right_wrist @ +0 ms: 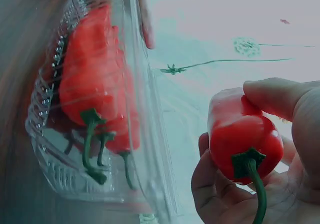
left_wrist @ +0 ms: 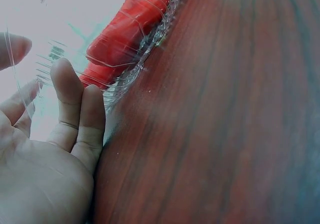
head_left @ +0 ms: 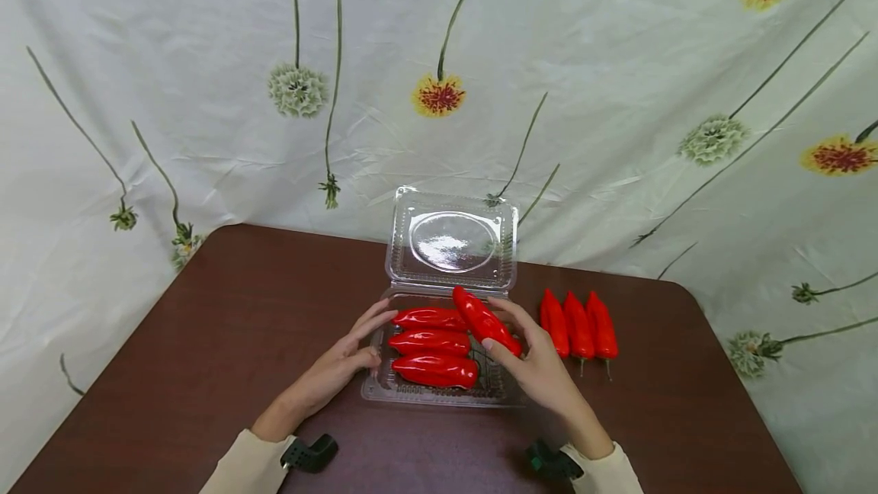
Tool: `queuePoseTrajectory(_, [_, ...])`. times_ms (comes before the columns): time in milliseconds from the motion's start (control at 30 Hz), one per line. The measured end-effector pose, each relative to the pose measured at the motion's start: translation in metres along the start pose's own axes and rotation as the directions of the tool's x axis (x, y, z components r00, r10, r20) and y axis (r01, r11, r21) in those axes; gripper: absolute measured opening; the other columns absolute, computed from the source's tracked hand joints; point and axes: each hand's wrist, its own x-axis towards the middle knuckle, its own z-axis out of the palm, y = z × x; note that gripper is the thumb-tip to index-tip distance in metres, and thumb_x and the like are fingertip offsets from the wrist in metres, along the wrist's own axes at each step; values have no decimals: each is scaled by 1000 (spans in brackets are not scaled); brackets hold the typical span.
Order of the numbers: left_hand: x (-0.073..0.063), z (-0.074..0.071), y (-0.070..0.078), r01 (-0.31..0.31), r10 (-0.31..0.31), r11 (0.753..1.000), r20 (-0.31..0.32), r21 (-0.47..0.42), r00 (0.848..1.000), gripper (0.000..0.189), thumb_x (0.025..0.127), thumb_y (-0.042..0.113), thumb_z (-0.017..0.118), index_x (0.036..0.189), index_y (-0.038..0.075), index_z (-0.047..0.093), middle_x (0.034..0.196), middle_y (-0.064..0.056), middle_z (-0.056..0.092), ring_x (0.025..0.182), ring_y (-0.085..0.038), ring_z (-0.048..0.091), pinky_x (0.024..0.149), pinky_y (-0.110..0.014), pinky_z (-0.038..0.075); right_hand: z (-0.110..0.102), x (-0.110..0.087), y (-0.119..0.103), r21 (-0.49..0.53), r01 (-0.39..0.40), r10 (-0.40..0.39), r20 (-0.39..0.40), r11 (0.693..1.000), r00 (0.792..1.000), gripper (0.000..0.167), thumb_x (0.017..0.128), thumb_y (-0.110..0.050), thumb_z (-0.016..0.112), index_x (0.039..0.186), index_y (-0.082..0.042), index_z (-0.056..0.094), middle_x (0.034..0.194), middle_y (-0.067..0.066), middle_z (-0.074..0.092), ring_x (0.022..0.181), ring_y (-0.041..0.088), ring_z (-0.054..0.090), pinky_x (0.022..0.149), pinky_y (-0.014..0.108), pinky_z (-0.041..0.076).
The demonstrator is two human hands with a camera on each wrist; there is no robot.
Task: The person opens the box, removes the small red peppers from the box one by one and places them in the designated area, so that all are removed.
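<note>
A long red pepper point(head_left: 483, 320) is held by my right hand point(head_left: 542, 364), tilted above the right part of a clear plastic box point(head_left: 446, 400). In the right wrist view, thumb and fingers lie around this pepper point(right_wrist: 245, 139), its green stem towards the camera. Inside the box three red peppers point(head_left: 435, 370) lie side by side, stems to the right. My left hand point(head_left: 336, 372) rests at the box's left side with extended fingers. Seen from the left wrist, those fingers point(left_wrist: 92, 108) are against the clear wall. The hinged lid point(head_left: 453, 242) stands raised at the back.
Three more red peppers point(head_left: 578, 326) lie in a row on the dark brown table point(head_left: 288, 280), right of the box. Behind the table hangs a pale cloth point(head_left: 206, 59) printed with flowers. The raised lid is close to the cloth.
</note>
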Motion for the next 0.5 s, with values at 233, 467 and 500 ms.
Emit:
queuePoseTrajectory(233, [1,0,-1,0,0,1000,2,2,1000,69,93,-1,50,157,16,32,168,2,3,147,-31,7,96,-20,41,-12,1,3,-12,10,-11,-28,1000,1000,58,93,-14,70,146,-25,48,129,9,62,103,24,64,78,32,58])
queuePoseTrajectory(467, [1,0,0,9,-9,1000,0,0,1000,69,93,-1,49,157,14,31,168,2,3,146,-32,7,93,-20,44,-22,-1,5,-40,-11,8,-74,999,997,61,92,-8,68,147,-26,48,132,9,57,103,28,58,74,30,58])
queuePoseTrajectory(500, [1,0,1,13,-13,1000,-3,5,1000,69,93,-1,50,157,14,31,168,1,3,147,-32,6,95,-19,42,-24,-1,5,-45,-17,13,-80,999,997,61,93,-8,68,147,-27,48,132,9,57,102,28,58,73,30,58])
